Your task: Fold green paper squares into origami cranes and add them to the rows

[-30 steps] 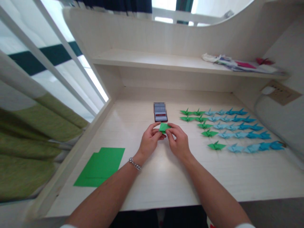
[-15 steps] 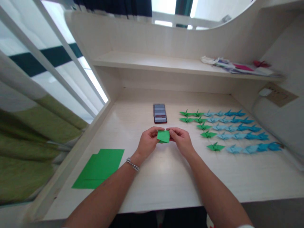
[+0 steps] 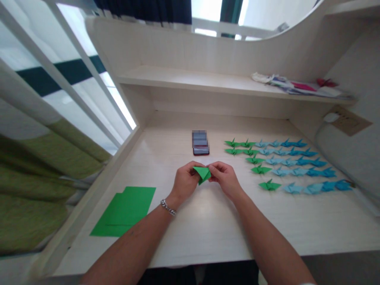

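Green folded paper [image 3: 202, 174] pinched at both sides, above the counter [image 3: 204, 233].
On my feed the left hand [image 3: 185, 182] and right hand [image 3: 224, 178] grip it; beyond them lies a phone [image 3: 201, 143], off to their right rows of green and blue paper cranes [image 3: 269, 185], to their left flat green sheets [image 3: 124, 211].

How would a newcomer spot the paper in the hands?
On the pale desk, find the phone. Just nearer the viewer, the left hand and right hand grip the small green paper. Unlike the flat sheets at left and paper birds at right, it is held, folded to a point.
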The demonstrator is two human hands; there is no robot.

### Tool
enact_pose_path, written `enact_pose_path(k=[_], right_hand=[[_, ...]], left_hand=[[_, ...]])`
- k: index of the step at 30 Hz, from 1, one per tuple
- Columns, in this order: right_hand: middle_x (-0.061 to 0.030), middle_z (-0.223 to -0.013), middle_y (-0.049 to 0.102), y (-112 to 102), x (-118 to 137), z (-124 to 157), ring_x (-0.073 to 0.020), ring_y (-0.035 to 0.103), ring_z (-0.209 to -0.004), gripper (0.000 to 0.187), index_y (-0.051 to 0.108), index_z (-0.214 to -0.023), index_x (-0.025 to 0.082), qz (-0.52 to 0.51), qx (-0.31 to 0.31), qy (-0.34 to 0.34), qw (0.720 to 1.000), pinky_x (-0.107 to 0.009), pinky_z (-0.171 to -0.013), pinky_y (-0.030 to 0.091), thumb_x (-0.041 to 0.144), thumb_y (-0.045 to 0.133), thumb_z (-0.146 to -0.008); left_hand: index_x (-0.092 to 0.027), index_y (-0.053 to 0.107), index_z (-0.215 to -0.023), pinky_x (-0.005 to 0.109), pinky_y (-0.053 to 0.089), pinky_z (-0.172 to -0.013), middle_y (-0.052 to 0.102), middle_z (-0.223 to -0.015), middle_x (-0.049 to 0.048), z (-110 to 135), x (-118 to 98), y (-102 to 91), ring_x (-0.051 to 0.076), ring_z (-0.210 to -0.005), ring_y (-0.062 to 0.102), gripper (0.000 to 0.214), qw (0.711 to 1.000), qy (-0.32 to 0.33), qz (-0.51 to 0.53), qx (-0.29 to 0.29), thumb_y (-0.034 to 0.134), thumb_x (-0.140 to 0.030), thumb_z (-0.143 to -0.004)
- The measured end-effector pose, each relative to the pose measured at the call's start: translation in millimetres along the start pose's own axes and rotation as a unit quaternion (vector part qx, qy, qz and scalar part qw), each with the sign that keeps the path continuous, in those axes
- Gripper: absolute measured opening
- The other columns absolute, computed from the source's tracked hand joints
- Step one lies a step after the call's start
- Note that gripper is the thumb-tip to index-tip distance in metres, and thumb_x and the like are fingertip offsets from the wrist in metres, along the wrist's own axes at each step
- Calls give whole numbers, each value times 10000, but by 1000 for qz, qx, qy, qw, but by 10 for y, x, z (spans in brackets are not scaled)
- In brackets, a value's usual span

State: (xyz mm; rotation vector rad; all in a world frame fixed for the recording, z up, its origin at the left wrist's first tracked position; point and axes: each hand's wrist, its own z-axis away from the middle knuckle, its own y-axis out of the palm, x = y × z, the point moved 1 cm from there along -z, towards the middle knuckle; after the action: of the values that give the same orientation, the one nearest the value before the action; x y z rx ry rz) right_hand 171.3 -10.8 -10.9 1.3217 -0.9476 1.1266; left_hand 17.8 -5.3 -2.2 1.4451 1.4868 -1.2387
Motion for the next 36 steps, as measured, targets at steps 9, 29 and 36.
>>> enact_pose_path(k=[9, 29, 36], right_hand=[[1, -614, 622, 53, -13, 1, -109, 553, -531, 290, 654, -753, 171, 26, -28, -22, 999, -234, -503, 473, 455, 678, -697], [-65, -880, 675, 97, -5, 39, -155, 629, -680, 407, 619, -1008, 182, 133, -51, -63, 988, -259, -558, 499, 467, 657, -721], [-71, -945, 683, 179, -5, 99, -181, 636, -757, 317, 647, -1020, 193, 228, -30, -114, 967, -293, -630, 531, 366, 638, -755]], left_hand=[[-182, 613, -887, 244, 475, -633, 647, -766, 14, 31, 72, 39, 147, -704, 597, 149, 1000, 2, -1, -21, 600, -168, -739], [-155, 653, -921, 248, 492, -578, 666, -711, 24, -11, 151, 29, 144, -622, 612, 194, 998, -42, -2, -39, 564, -172, -750], [-159, 673, -806, 259, 479, -625, 675, -736, 19, -32, 175, -6, 152, -674, 605, 166, 997, -40, -54, -43, 597, -109, -667]])
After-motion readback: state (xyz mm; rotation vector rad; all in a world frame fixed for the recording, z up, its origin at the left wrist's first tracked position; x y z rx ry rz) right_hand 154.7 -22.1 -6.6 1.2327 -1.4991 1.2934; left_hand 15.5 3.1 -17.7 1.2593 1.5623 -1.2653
